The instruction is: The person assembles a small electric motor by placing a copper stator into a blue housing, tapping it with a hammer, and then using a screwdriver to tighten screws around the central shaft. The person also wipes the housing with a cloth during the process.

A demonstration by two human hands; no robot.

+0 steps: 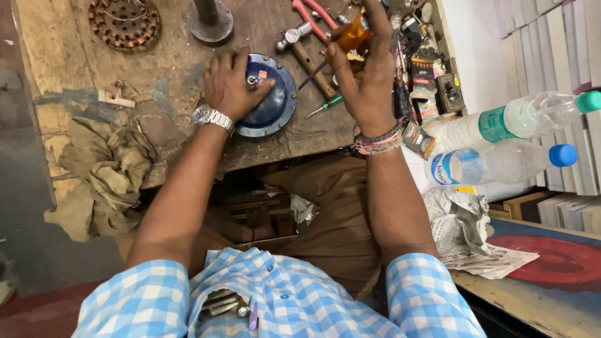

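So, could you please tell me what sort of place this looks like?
Probably a small repair workshop. The left hand rests on a blue metal motor cover on a worn wooden bench, the right hand holds an orange-handled screwdriver, and a hammer lies nearby.

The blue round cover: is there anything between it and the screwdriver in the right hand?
Nothing visible. The left hand rests on the blue round cover; the right hand holds the screwdriver just right of it, above a hammer.
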